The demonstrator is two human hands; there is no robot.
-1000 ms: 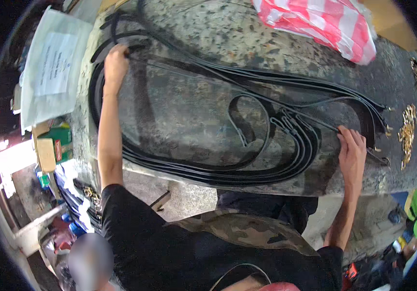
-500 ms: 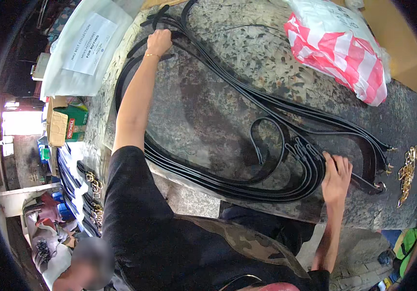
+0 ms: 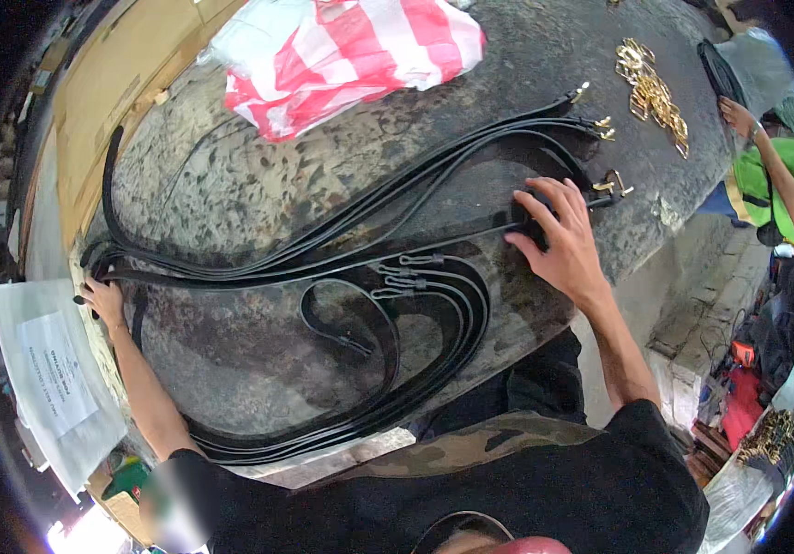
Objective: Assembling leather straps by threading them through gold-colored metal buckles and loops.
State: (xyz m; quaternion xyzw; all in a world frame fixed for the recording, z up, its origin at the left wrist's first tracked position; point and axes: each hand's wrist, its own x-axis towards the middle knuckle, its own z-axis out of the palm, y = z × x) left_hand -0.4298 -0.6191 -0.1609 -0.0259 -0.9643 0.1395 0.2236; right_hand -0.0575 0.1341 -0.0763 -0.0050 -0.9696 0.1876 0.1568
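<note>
A bundle of long black belts (image 3: 323, 242) stretches across the worktable (image 3: 258, 175), with gold-coloured buckles (image 3: 604, 129) at its right end. My left hand (image 3: 103, 301) is closed around belt ends at the table's left edge; its fingers are partly hidden. My right hand (image 3: 559, 235) is open, fingers bent and spread, over one belt near its buckle end. Whether the fingertips touch that belt I cannot tell. Nearer me lies a second group of black belts (image 3: 482, 323), bent in a curve, with looped ends (image 3: 406, 275). One more belt curls (image 3: 307, 305) beside them.
A red-and-white striped plastic bag (image 3: 360, 55) sits at the back. A pile of gold buckles (image 3: 653, 97) lies at the far right. Across the table's right end, another person's hand (image 3: 739, 118) is by a dark coil of strap. A white bag (image 3: 55, 379) stands at the left.
The view has swung, shifting the whole scene. My right hand has left the curved belts' side and is over a belt near the buckles. My left hand remains at the belts' far ends.
</note>
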